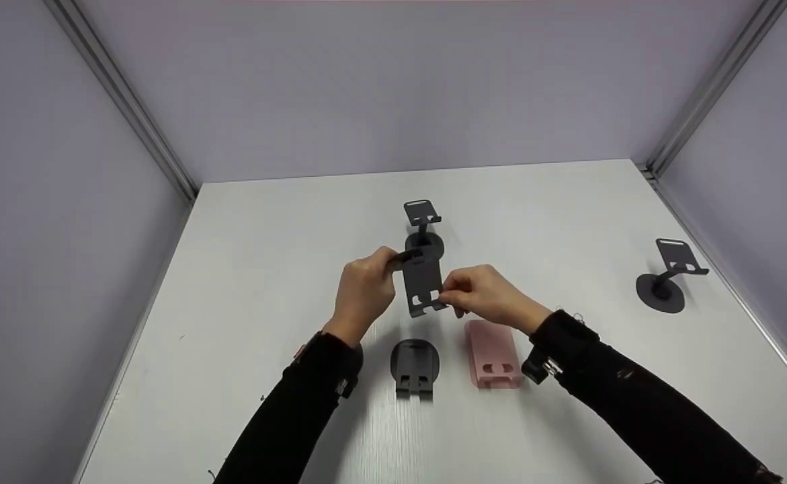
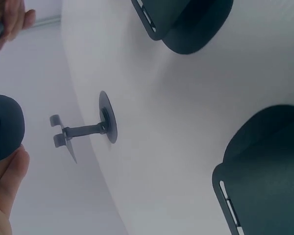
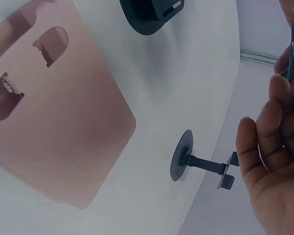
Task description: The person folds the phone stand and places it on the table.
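Two hands (image 1: 365,288) (image 1: 486,294) on one dark stand (image 1: 423,279)

Table (image 1: 265,269): white, flat, reaching back to the far wall; soft shadows fall across its near part.
Far stand (image 1: 421,212): dark, unfolded on its round base toward the back, its plate raised and tilted.
Right stand (image 1: 660,294): dark, also unfolded on a round base, near the right edge, well apart from the others.
Folded stand (image 1: 415,366): dark, lying low at the near middle.
Pink stand (image 1: 494,346): folded, just right of the folded stand, not touching it.
Second folded stand (image 2: 269,176): dark, seen only from the left wrist, partly cut off.
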A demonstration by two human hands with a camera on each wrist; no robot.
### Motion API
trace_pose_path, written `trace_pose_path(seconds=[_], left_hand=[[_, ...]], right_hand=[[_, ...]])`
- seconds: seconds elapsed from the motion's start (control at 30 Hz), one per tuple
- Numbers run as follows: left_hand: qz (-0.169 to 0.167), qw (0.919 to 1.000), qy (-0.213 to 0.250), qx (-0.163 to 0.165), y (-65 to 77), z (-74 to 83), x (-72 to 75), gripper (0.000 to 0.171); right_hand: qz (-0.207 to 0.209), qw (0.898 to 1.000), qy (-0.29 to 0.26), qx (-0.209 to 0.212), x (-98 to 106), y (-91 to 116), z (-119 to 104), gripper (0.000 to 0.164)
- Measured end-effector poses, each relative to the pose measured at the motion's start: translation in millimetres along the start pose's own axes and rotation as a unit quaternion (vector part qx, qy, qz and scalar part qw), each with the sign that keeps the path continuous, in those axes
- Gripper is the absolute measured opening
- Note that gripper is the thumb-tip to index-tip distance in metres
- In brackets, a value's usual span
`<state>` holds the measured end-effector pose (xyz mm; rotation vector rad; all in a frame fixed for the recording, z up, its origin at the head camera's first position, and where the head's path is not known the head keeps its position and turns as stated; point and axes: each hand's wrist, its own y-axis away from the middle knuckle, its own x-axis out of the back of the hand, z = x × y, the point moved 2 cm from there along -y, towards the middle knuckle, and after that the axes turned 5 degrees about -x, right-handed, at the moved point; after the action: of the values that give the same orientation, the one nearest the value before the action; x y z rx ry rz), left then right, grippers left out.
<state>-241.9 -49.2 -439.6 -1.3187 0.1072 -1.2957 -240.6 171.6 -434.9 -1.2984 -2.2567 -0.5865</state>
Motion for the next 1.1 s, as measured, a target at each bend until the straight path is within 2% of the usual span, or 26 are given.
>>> trace_pose_path(seconds=[0.27, 0.73, 0.93, 1.1], left_hand=[[0.009, 0.9999, 0.011, 0.004, 0.7, 3.1, -1.5, 0.007], [-0.005, 0.9951, 0.07, 0.069, 0.9, 4.5, -1.5, 0.008], [-0.022, 0.9858, 0.129, 0.106, -0.5, 6.6, -2.5, 0.01], [-0.047, 0.9715, 0.182, 0.144, -2.3, 10.7, -3.3, 0.009]], right_hand=[[0.006, 0.999, 0.02, 0.03, -2, 3, 3, 0.012], [0.021, 0.999, -0.003, 0.034, 0, 3, 11, 0.01], [0.034, 0.998, 0.015, 0.044, 1, 3, 15, 0.008], [0.041, 0.998, 0.016, 0.052, 3, 2, 19, 0.008]])
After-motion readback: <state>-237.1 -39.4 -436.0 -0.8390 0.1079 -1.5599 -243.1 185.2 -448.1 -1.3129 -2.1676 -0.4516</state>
